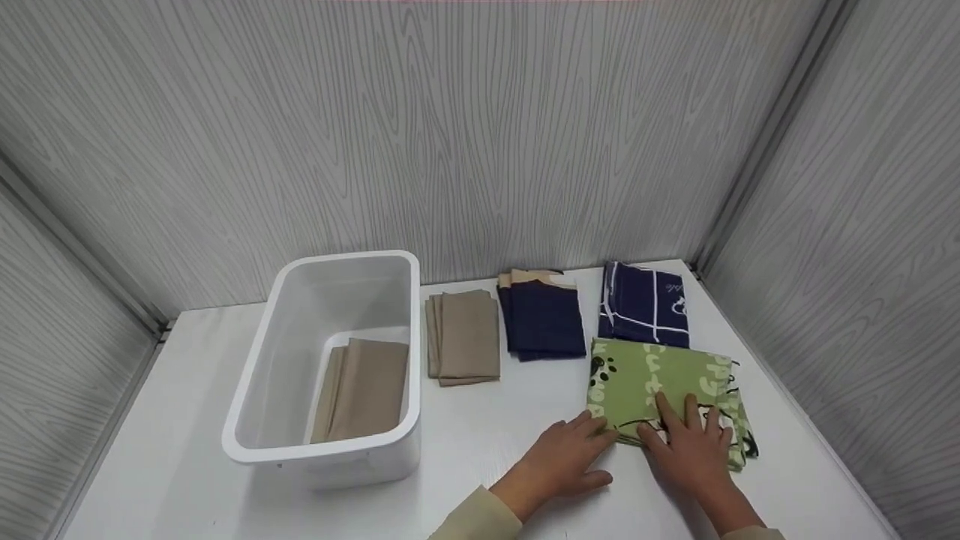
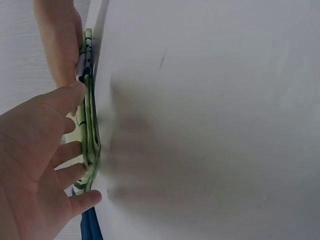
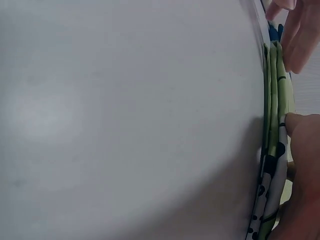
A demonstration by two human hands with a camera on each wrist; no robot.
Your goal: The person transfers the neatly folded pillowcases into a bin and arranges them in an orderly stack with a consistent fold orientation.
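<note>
Where green cloth (image 1: 637,382) ends, navy (image 1: 634,304) lies.

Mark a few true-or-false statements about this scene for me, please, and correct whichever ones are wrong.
1. The right hand rests on the folded green cloth. True.
2. Folded brown cloth lies inside the white bin. True.
3. The left hand grips the white bin. False: the left hand is at the near left corner of the green cloth.
4. Directly behind the green cloth stands the white bin. False: a navy cloth with white lines lies there.
5. A brown stack lies on the table, right of the bin. True.
</note>
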